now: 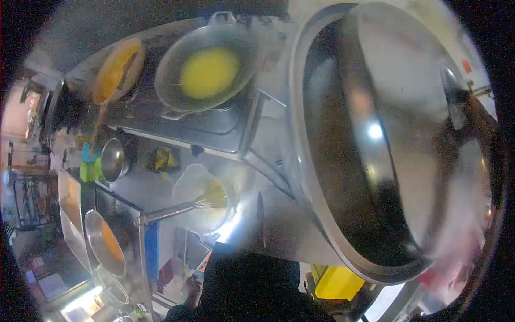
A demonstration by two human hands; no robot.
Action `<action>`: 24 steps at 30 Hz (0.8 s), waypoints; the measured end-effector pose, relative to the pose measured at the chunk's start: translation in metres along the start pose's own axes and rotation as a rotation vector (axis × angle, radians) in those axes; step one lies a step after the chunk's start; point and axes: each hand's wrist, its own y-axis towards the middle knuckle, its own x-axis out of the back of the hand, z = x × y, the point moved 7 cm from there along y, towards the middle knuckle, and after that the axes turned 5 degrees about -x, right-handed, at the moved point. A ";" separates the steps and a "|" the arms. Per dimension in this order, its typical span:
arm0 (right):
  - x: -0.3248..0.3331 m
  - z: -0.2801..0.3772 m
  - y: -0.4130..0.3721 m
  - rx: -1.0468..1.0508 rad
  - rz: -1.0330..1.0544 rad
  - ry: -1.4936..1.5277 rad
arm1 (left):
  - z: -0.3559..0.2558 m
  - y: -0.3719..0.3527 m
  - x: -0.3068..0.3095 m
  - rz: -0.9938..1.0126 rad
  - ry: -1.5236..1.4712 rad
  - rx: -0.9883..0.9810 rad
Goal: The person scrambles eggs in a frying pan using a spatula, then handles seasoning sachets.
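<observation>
— Steel lid [407,134]: where?
— Tilted over the big pot [300,161] at the counter's [284,231] right end. A wok [209,72] of yellow liquid sits on the stove [214,129] at the far edge.
— Grip?
— Right hand [475,115] is a dark blur by the knob: cannot tell. Left hand unseen.

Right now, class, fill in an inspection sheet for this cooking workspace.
Surface: shiny steel counter with a steel stove.
Job's things: large dark round steel wok; shiny domed steel lid tilted over it.
Clutter: grey wok of yellow liquid; round pan of orange food; small steel bowl; wire whisk in a pale bowl.
Hands: none clearly seen.
Cables: nothing seen.
Surroundings: yellow plastic box below the counter; blurred shelves at left.
</observation>
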 end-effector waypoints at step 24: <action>-0.021 -0.060 -0.080 -0.041 -0.039 -0.077 | 0.026 -0.064 0.005 0.595 -0.817 0.182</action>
